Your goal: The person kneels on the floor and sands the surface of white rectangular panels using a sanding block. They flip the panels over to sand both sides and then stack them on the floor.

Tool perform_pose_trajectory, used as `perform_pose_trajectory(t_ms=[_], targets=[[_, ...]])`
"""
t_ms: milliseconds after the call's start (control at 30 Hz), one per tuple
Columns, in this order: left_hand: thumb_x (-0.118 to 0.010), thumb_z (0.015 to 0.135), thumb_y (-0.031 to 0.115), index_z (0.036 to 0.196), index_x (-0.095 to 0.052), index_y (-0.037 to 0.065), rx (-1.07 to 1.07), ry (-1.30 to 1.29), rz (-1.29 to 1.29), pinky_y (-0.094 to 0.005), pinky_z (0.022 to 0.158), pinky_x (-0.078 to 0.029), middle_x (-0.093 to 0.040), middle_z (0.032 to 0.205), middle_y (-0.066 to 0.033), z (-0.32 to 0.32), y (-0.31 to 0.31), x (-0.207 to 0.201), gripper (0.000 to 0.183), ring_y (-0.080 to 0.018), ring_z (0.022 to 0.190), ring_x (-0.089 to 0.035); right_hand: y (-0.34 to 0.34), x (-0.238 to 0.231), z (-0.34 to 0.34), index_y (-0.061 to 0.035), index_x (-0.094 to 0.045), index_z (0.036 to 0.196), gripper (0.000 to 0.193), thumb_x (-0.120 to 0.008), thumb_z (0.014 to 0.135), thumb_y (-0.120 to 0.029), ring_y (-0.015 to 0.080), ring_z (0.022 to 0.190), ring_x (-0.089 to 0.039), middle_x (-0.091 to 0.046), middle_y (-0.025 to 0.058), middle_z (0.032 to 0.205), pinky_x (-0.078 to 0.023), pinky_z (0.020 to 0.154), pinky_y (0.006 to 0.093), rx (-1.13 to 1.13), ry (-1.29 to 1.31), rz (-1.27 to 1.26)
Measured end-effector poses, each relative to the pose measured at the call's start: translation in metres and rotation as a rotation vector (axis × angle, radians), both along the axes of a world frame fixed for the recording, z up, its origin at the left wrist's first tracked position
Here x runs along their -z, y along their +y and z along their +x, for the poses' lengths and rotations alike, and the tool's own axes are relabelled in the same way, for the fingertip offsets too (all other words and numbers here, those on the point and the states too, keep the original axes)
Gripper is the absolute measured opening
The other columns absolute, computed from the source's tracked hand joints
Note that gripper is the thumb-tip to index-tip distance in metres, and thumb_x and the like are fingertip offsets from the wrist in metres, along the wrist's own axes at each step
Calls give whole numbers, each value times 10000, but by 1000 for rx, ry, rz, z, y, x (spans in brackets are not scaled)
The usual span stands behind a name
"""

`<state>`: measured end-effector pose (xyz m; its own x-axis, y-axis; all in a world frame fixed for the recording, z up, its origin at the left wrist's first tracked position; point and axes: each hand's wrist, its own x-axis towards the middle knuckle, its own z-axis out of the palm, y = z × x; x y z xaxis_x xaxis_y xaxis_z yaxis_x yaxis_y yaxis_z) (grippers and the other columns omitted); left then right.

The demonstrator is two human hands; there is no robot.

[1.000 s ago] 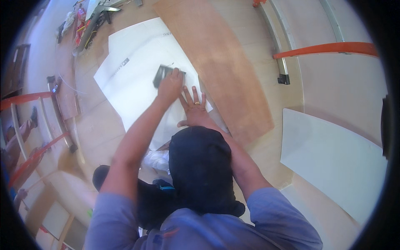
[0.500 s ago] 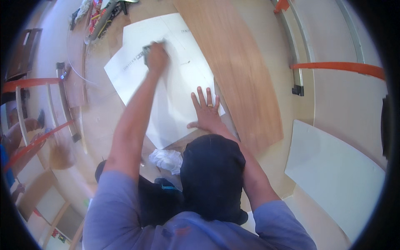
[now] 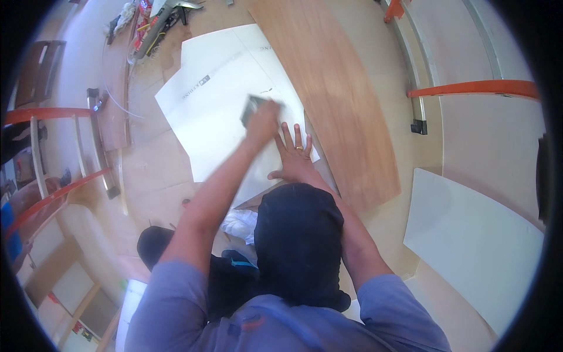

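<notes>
My left hand (image 3: 261,124) is closed on a flat, grey-green rectangular piece (image 3: 252,109), blurred by motion, which I cannot name more closely. It is on or just over a white sheet (image 3: 205,132) with dark print, lying on the floor. Close to its right, my right hand (image 3: 295,161) lies flat on the sheet's near right edge with fingers spread and a ring on one finger. A wood-grained brown panel (image 3: 346,105) lies along the sheet's right side. Partly hidden by my leg, a crumpled white cloth (image 3: 239,225) lies near the sheet's near edge.
Orange-and-grey ladders stand on the left (image 3: 50,113) and right (image 3: 475,90). A pile of tools (image 3: 159,32) lies at the far left. To the right leans or lies a pale panel (image 3: 469,246). Another person (image 3: 35,202) shows behind the left ladder.
My left hand, with the grey-green piece, has moved right and nearer to me over the white sheet. My right hand stays flat in about the same place.
</notes>
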<state>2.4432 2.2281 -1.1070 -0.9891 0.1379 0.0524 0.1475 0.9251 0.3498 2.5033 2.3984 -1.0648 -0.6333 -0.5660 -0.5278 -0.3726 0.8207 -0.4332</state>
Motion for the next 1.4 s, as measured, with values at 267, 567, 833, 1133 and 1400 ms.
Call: perform_pose_trajectory(t_ms=[267, 567, 833, 1133, 1400], targets=[[-555, 940, 23, 1292, -654, 40, -409, -74, 110, -510, 911, -547, -645, 1184, -220, 72, -94, -36, 367, -445, 1078, -651, -10, 15, 13, -118, -109, 1702, 1182, -643, 856, -749, 442, 1597, 185, 92, 162, 1770, 96, 1199, 721, 47, 170, -14], [-552, 956, 36, 1282, -659, 33, -310, 38, 324, -498, 951, -522, -646, 1195, -214, 72, -99, -18, 343, -430, 1124, -629, -95, 44, -114, 19, -248, 1637, 798, -467, 1069, -497, 362, 1613, -151, -172, 187, 1743, -130, 1296, 554, 71, 633, -129], [-601, 954, 99, 1282, -657, 52, -330, -67, 424, -483, 1016, -495, -682, 1221, -228, 71, -129, -6, 336, -429, 1142, -643, -31, 24, 61, -22, -319, 1615, 744, -604, 1000, -327, 341, 1582, -281, -306, 160, 1704, -155, 1304, 547, -473, -15, -407], [-577, 925, 23, 1430, -557, 22, -335, -37, 38, -486, 933, -540, -663, 1155, -217, 121, -61, -2, 505, -392, 1065, -658, 60, 8, 63, -73, -451, 1568, 646, -627, 1008, -341, 306, 1569, -312, -374, 166, 1671, -181, 1281, 543, 105, 510, 65], [-636, 896, 47, 1292, -632, 29, -92, -99, 306, -492, 949, -537, -638, 1122, -190, 202, -10, -26, 396, -402, 1053, -646, 73, 23, 80, -290, -572, 1512, 676, -782, 881, -415, 291, 1566, -304, -347, 121, 1683, -157, 1261, 562, 329, 423, -129]])
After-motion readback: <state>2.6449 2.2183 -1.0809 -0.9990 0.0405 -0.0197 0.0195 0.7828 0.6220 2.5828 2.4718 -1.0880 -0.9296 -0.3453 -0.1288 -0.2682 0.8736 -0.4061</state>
